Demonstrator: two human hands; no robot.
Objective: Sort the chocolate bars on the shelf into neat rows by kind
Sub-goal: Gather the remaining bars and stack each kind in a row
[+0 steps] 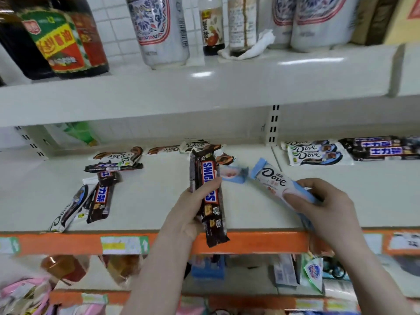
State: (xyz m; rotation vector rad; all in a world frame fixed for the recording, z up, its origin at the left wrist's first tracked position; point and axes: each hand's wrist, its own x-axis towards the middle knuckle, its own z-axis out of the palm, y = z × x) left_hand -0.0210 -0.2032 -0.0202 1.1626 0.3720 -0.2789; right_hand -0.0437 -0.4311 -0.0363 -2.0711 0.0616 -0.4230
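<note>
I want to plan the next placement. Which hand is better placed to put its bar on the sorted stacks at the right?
The right hand: its Dove bar is nearer the Dove stack.

The left hand [189, 210] gripped a stack of Snickers bars [208, 194] upright above the shelf [154, 201]; the right hand [322, 201] pinched a pale blue Dove bar [272, 178]. Loose bars [100, 192] lay scattered left, and what looked like neat Dove rows [316, 153] sat far right

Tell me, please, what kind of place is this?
Probably a small grocery shop: white shelving with an orange price-label strip, sauce bottles above, and loose chocolate bars on the shelf.
</note>
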